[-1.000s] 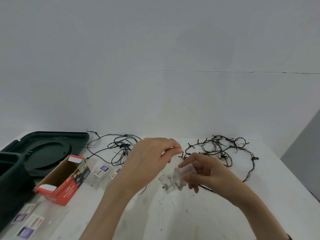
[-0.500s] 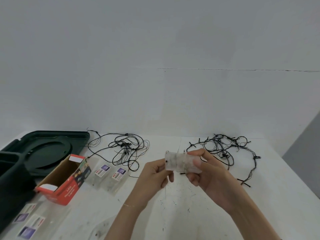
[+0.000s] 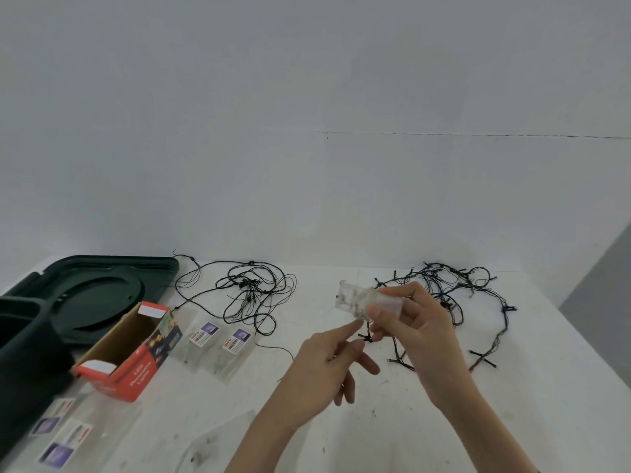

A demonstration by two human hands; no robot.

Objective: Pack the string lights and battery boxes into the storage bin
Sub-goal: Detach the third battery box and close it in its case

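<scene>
My right hand (image 3: 420, 329) grips a clear battery box (image 3: 362, 297) above the white table, right of centre. A black wire hangs from the box down to the right string-light tangle (image 3: 454, 288). My left hand (image 3: 327, 363) is just below, fingers mostly straight, its index fingertip touching the box's lower edge and its thumb tip beside a small black bulb on that wire. A second string-light tangle (image 3: 252, 291) lies at the back centre-left. The dark green storage bin (image 3: 20, 343) stands at the far left edge.
The bin's dark green lid (image 3: 95, 288) lies flat at the back left. An open red-orange carton (image 3: 129, 360) lies beside the bin. Clear labelled packets (image 3: 218, 343) sit right of the carton, and more packets (image 3: 61, 435) lie at the front left. A wall rises behind the table.
My left hand let go of the box's left end and dropped lower. My right hand keeps the box, now tilted, a little farther right.
</scene>
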